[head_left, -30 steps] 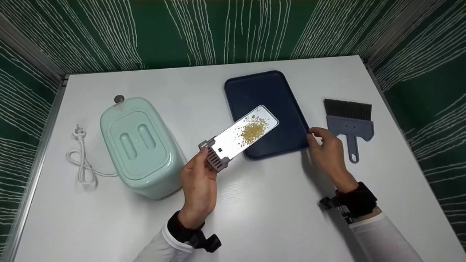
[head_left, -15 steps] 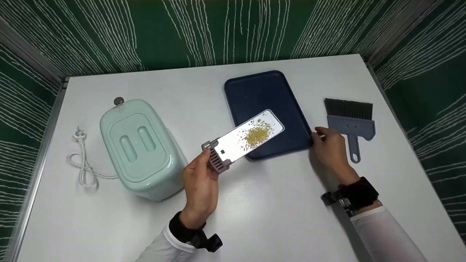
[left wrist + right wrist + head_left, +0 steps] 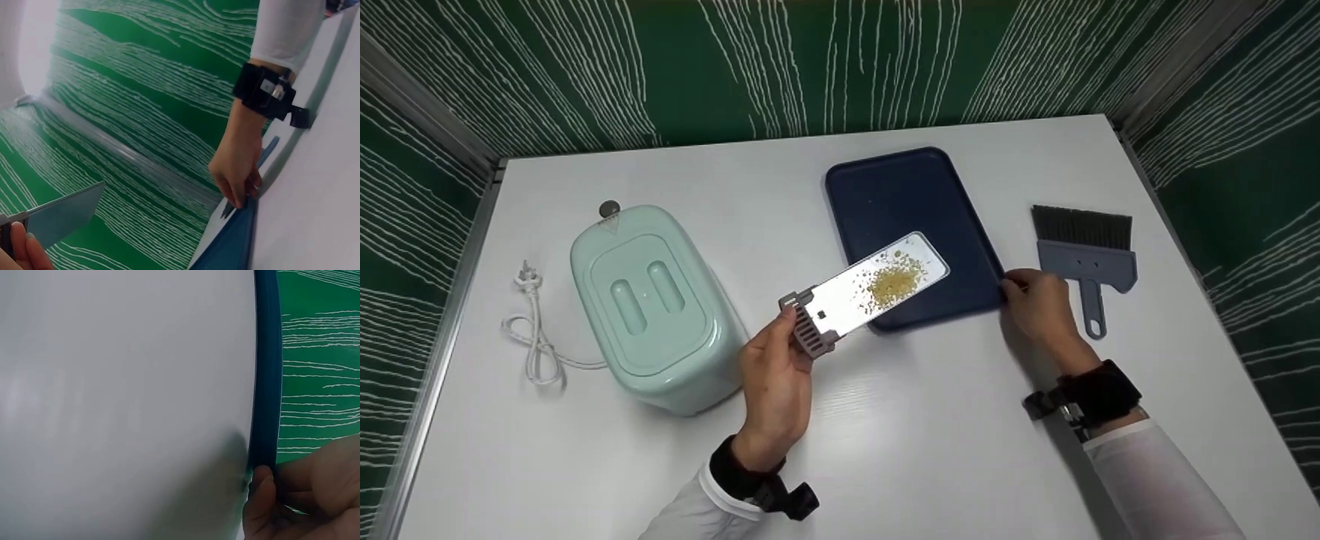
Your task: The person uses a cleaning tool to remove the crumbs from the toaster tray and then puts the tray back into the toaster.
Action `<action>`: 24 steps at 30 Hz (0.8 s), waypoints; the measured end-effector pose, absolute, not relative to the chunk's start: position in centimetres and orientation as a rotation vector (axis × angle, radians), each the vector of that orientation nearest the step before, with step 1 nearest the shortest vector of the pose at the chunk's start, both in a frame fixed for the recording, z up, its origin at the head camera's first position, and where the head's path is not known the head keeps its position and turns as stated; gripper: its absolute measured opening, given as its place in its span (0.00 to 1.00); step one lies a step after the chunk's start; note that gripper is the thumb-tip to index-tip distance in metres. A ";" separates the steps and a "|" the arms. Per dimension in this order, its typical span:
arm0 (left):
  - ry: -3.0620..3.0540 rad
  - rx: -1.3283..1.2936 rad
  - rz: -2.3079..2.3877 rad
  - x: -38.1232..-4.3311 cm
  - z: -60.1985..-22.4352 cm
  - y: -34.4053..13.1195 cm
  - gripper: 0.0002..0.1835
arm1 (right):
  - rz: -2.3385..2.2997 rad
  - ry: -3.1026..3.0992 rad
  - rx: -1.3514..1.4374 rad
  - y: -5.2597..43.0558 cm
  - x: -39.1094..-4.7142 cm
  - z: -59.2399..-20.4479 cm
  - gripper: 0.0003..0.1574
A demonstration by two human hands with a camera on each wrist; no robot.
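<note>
My left hand (image 3: 776,379) grips the slatted grey end of a shiny metal crumb tray (image 3: 840,300). Yellowish crumbs (image 3: 894,285) lie scattered over its far half. In the head view the crumb tray overlaps the lower part of a dark blue tray (image 3: 904,191) on the table. With thumb and fingers, my right hand (image 3: 1041,309) pinches that blue tray's near right corner. The right wrist view shows the thumb against the blue rim (image 3: 266,382). Seen from the left wrist, the crumb tray (image 3: 67,214) is held well up from the table.
A mint-green toaster (image 3: 660,300) with a lid stands left of my left hand, its white cord and plug (image 3: 536,337) beside it. On the right, a grey brush (image 3: 1084,259) with dark bristles lies just beyond my right hand. Green walls border the white table (image 3: 900,465).
My left hand and the crumb tray have shifted slightly right and nearer to me. My right hand has shifted slightly along with the blue tray's corner, still pinching it.
</note>
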State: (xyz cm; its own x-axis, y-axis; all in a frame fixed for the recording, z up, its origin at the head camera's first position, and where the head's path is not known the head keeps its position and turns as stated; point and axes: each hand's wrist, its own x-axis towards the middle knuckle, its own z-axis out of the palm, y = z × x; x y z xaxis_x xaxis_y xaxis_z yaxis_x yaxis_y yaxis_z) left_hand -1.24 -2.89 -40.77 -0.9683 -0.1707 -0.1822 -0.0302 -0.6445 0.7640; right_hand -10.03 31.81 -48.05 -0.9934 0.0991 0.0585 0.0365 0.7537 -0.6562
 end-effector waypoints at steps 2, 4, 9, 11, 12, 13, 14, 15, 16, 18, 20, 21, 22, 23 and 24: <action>-1.275 0.380 -2.759 -1.3 -40.8 -2.9 0.18 | 1.067 -2.863 -0.112 31.8 -10.1 -48.0 0.14; -1.269 0.387 -2.761 -1.3 -40.7 -2.9 0.18 | 1.058 -2.868 -0.107 31.9 -10.1 -48.0 0.13; -1.263 0.370 -2.767 -1.2 -40.8 -2.9 0.18 | 1.035 -2.884 -0.086 31.8 -9.8 -48.0 0.13; -1.268 0.354 -2.769 -1.2 -40.8 -2.9 0.18 | 1.037 -2.891 -0.082 31.8 -9.6 -48.0 0.13; -1.272 0.343 -2.770 -1.2 -40.8 -3.0 0.18 | 1.041 -2.894 -0.080 31.8 -9.5 -48.0 0.13; -1.280 0.336 -2.770 -1.1 -40.8 -3.0 0.18 | 1.043 -2.897 -0.078 31.8 -9.4 -47.9 0.13; -1.286 0.328 -2.771 -1.1 -40.8 -3.0 0.18 | 1.043 -2.900 -0.074 31.8 -9.3 -47.9 0.14; -1.290 0.321 -2.773 -1.1 -40.8 -3.0 0.18 | 1.041 -2.901 -0.074 31.8 -9.2 -47.9 0.14; -1.291 0.315 -2.776 -1.0 -40.8 -3.0 0.18 | 1.039 -2.902 -0.072 31.8 -9.0 -47.9 0.14; -1.293 0.301 -2.779 -1.0 -40.9 -3.0 0.18 | 1.031 -2.905 -0.068 31.8 -8.8 -47.8 0.14; -1.277 0.301 -2.784 -1.0 -40.9 -3.0 0.17 | 1.023 -2.908 -0.066 31.9 -8.6 -47.8 0.13; -1.274 0.300 -2.784 -1.0 -40.9 -3.0 0.17 | 1.024 -2.910 -0.064 31.8 -8.5 -47.8 0.13; -1.265 0.303 -2.784 -1.0 -40.9 -3.0 0.17 | 1.026 -2.910 -0.059 31.8 -8.4 -47.8 0.13; -1.257 0.304 -2.785 -1.0 -41.0 -3.0 0.17 | 1.026 -2.910 -0.055 31.8 -8.3 -47.7 0.13; -1.250 0.312 -2.786 -1.0 -41.0 -3.0 0.17 | 1.028 -2.910 -0.047 31.8 -8.2 -47.7 0.13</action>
